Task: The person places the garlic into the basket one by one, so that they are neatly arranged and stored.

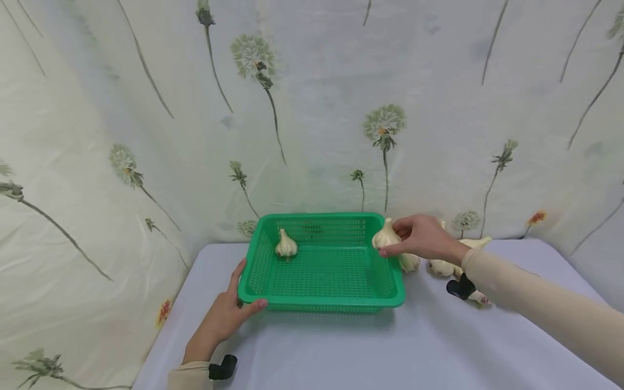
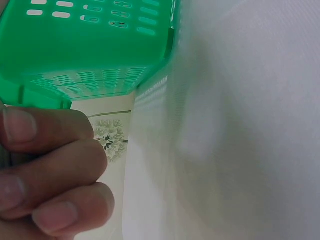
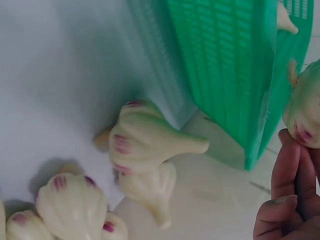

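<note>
Pinching garlic (image 1: pixel 385 236) is the right hand (image 1: pixel 425 238); left hand (image 1: pixel 223 313) seemingly grips basket (image 1: pixel 322 276).

Legible markings: none. No text, label, brand, number or sign can be read on the green basket (image 1: pixel 322 300), on the garlic bulbs (image 1: pixel 286 247) inside and beside it, or on the patterned backdrop (image 1: pixel 317 108) behind it.
</note>
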### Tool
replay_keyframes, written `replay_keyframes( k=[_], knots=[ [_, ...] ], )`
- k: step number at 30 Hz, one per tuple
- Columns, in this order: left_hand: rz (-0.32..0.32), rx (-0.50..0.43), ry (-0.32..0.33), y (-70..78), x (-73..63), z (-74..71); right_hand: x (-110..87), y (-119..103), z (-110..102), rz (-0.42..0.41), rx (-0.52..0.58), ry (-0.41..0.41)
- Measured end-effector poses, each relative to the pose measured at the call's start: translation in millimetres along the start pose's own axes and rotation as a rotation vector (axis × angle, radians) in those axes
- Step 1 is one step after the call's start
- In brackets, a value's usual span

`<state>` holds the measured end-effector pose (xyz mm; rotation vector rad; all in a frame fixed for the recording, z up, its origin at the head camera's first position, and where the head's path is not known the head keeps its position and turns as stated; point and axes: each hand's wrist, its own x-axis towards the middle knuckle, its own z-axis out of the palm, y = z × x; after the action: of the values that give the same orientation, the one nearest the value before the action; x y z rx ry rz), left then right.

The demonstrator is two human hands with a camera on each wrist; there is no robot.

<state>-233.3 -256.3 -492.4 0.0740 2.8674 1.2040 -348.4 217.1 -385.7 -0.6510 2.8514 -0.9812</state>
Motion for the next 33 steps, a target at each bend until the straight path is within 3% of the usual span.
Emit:
replay_keyframes(
  k=[33],
  knots=[
    [0.005, -0.018, 0.008, -1.1, 1.0, -0.3, 74.5, -39, 50, -0.055, 0.023, -0.081]
  ],
)
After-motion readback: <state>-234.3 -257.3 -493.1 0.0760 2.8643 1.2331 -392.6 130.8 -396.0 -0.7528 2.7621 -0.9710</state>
